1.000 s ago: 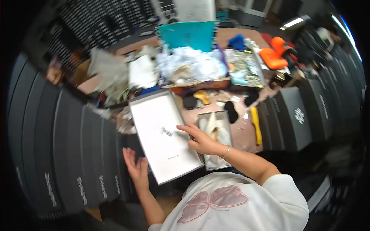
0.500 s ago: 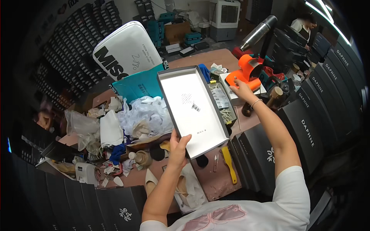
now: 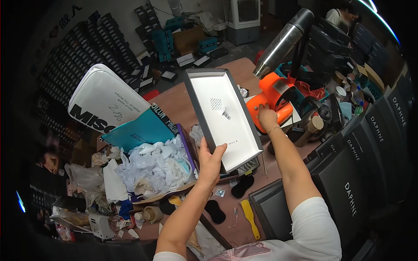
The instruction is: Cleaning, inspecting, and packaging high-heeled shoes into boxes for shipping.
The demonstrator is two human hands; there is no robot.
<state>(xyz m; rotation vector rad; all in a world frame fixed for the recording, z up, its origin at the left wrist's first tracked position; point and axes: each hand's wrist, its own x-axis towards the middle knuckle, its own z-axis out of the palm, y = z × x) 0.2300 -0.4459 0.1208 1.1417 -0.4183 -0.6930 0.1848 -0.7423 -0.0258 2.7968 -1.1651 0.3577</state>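
My left hand [image 3: 210, 164] holds a shallow shoe-box lid or tray [image 3: 239, 137] by its lower left edge, thumb over the rim. It is dark grey outside and white inside, with a printed label, and it is tilted toward me. My right hand [image 3: 267, 117] reaches to a bright orange device [image 3: 278, 89] with a rounded upper part, perhaps a tape dispenser. Its fingers are bent and bunched against the flat orange lower part; what they pinch is hidden. Above it slants a silver tube [image 3: 278, 48] with a black end.
Crumpled white tissue [image 3: 152, 165] fills a box at left, beside a teal bag [image 3: 135, 132] and a white printed bag [image 3: 102, 93]. A yellow brush [image 3: 250, 219], thread snips [image 3: 235, 216] and a black pad [image 3: 215, 212] lie in front. Dark shoe boxes [image 3: 348, 191] stand at right.
My view has shifted, so the table things sit differently. The fingers of my right hand have gone from stretched to bent at the orange device. My left hand keeps its hold on the box lid.
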